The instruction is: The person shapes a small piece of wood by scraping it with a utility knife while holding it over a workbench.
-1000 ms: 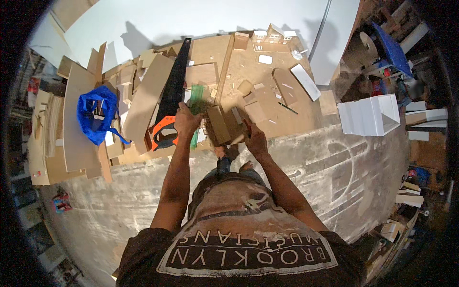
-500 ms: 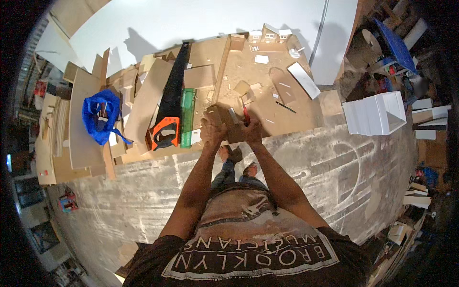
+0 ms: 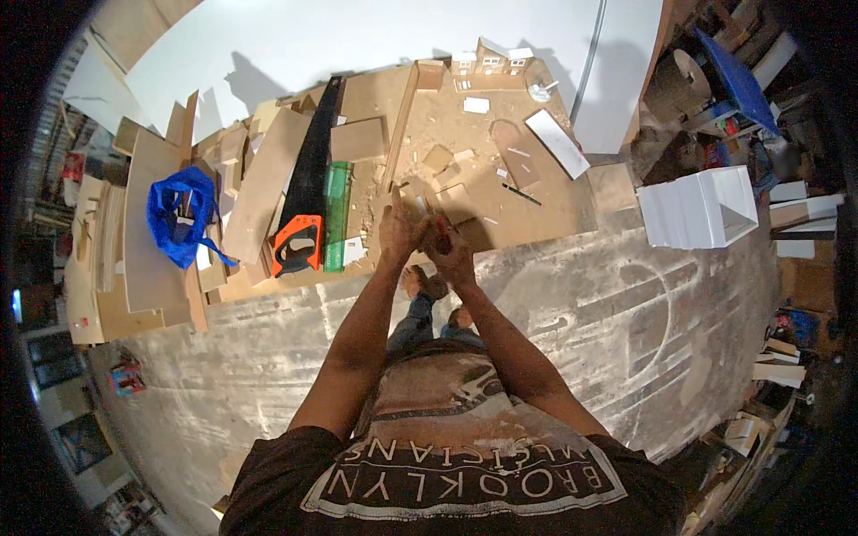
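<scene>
At the front edge of the brown work board (image 3: 550, 201), my left hand (image 3: 399, 230) is closed around something I cannot make out, largely hidden by the fingers. My right hand (image 3: 448, 250) is close beside it, shut on a red-handled tool (image 3: 441, 228) angled toward the left hand. Small board offcuts (image 3: 454, 201) lie just beyond them. A green transparent ruler (image 3: 337, 219) and a handsaw (image 3: 297, 246) with an orange-and-black handle lie left of my hands. A dark pencil (image 3: 520, 195) lies to the right.
A blue bag (image 3: 174, 214) sits among plywood pieces at left. A small white-fronted model house (image 3: 492, 62) stands at the back, near a large white sheet (image 3: 375, 31). A white box (image 3: 697, 210) is at right. My feet (image 3: 424, 286) are on the stained concrete floor (image 3: 626, 348).
My left hand has left the saw and ruler area and moved right. My right hand has moved left with the red tool. The brown block seen earlier is no longer clearly visible.
</scene>
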Demonstrator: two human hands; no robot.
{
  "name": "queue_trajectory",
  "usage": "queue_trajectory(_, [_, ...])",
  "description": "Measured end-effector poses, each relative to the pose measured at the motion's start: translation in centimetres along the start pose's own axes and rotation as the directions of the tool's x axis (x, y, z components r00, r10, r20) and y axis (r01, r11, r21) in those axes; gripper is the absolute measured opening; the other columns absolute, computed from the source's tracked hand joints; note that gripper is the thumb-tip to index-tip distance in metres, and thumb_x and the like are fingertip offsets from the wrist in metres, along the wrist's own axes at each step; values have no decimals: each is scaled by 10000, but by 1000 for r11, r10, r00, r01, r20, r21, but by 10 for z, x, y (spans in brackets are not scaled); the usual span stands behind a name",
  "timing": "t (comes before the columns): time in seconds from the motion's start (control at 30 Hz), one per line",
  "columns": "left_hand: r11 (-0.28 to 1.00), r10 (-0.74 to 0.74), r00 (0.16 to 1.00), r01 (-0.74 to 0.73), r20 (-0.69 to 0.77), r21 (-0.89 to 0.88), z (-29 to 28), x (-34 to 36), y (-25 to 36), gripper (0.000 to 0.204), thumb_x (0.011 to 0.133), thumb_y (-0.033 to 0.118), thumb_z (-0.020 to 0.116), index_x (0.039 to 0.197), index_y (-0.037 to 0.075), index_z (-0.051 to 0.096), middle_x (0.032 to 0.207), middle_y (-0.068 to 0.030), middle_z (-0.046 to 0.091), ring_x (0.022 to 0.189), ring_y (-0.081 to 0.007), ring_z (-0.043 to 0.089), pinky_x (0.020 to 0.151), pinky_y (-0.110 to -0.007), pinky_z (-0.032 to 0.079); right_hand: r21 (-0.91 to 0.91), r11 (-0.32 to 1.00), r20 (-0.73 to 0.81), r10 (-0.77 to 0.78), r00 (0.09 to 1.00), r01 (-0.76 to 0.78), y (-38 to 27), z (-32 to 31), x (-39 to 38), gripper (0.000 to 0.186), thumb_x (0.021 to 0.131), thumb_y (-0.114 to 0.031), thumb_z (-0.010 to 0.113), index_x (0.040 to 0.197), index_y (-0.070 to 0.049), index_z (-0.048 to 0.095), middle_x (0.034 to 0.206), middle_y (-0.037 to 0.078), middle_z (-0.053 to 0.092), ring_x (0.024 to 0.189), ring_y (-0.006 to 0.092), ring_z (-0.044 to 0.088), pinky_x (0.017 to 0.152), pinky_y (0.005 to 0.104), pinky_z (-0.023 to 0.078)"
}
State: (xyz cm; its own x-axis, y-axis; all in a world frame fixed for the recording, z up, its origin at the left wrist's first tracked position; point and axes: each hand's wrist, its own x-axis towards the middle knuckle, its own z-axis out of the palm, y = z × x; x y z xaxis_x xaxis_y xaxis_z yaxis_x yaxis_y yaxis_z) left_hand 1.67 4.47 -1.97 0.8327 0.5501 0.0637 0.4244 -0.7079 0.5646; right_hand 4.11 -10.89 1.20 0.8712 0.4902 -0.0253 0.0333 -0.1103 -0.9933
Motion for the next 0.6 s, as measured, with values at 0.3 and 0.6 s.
queue_trajectory(0.3, [988,-107,980,125,170,-94,1,13,0,1060,719,392,803,1506,50,180,1075,-284,620,969,-434,627,811,-491,531,-66,995,113,84,990,-77,40,-4,1,576,908,-162,670,1432,-46,460,1070,68,660,871,105,597,797,258,499])
queue_trajectory(0.6, [985,-109,975,131,192,-108,-6,19,21,1025,722,422,784,1482,28,220,1069,-279,625,959,-449,623,807,-497,528,-140,989,31,-39,999,43,64,-11,7,532,891,-351,681,1323,-61,569,902,128,666,820,201,632,748,331,505])
